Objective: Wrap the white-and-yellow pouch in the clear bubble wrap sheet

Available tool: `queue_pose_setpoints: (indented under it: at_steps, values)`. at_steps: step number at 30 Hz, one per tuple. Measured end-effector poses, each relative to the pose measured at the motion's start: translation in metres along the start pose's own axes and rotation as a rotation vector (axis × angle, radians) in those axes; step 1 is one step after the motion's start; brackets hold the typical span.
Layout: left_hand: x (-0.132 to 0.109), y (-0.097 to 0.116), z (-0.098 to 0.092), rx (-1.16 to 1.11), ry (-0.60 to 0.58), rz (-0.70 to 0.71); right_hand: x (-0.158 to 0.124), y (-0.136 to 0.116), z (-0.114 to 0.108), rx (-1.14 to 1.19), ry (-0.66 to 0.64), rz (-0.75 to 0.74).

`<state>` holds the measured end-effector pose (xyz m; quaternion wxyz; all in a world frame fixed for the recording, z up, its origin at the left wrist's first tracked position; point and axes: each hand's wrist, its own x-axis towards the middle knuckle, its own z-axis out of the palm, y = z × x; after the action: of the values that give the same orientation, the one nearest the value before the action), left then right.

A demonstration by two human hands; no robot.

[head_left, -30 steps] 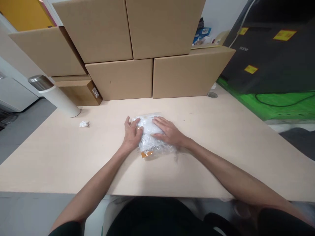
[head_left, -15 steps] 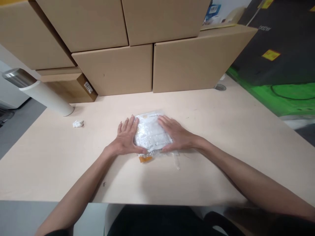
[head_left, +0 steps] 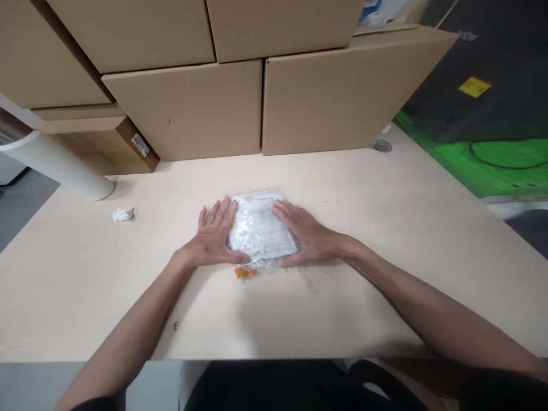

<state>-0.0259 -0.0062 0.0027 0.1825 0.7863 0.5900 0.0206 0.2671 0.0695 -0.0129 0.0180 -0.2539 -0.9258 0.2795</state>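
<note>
A flat package (head_left: 261,225) in clear, shiny plastic wrap lies on the table, with white printed paper showing through. A bit of orange tape (head_left: 245,273) sticks out at its near edge. At the package's left edge rests my left hand (head_left: 213,235), palm down and open, its fingers spread and its thumb across the near corner. My right hand (head_left: 309,235) lies over the right edge, also open, with fingertips on top and the thumb along the near side. Neither hand's fingers are wrapped round the package.
Large cardboard boxes (head_left: 184,114) are stacked along the back of the table (head_left: 385,240). To the left stand a white bottle (head_left: 71,165) and a smaller carton (head_left: 98,142), near a crumpled white scrap (head_left: 123,214). A dark panel (head_left: 479,114) and a green surface (head_left: 505,171) lie beyond the right edge.
The camera view has shifted slightly. Both hands keep nearly the same place on the package, and a clear plastic strip at its near right edge now shows less distinctly.
</note>
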Motion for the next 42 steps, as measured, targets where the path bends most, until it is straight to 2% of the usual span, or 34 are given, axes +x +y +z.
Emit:
queue_pose_setpoints:
  at_steps: [4, 7, 10, 13, 16, 19, 26, 30, 34, 39, 42]
  values:
    - [-0.001, 0.0, 0.003, 0.027, 0.046, 0.026, 0.002, -0.002, 0.003, -0.033, 0.016, 0.027]
    - [-0.01, 0.011, 0.007, 0.087, 0.162, -0.002, 0.0, -0.005, 0.002, -0.038, 0.026, 0.016]
    - [-0.022, 0.026, 0.011, 0.17, 0.261, 0.088, -0.003, -0.01, 0.0, -0.045, 0.059, 0.038]
    - [-0.027, 0.033, 0.014, 0.156, 0.197, 0.212, -0.004, -0.015, 0.002, -0.073, 0.082, 0.08]
    - [-0.025, 0.03, 0.016, 0.096, 0.142, 0.241, -0.002, -0.017, 0.006, -0.095, 0.077, 0.094]
    - [-0.023, 0.024, 0.018, 0.052, 0.143, 0.25, -0.001, -0.016, 0.008, -0.1, 0.08, 0.096]
    - [-0.02, 0.019, 0.017, -0.014, 0.132, 0.169, -0.001, -0.015, 0.01, -0.09, 0.092, 0.1]
    - [-0.02, 0.015, 0.007, -0.061, 0.049, 0.152, -0.001, -0.009, 0.005, -0.041, 0.075, 0.086]
    - [-0.019, 0.005, 0.001, -0.072, -0.027, 0.174, -0.002, 0.002, -0.003, 0.028, 0.0, 0.022]
    - [-0.017, 0.002, 0.007, -0.046, 0.02, 0.172, -0.001, 0.004, -0.004, 0.046, 0.035, 0.012]
    - [-0.019, 0.006, 0.007, -0.052, 0.025, 0.148, -0.002, 0.003, -0.008, 0.145, 0.054, 0.008]
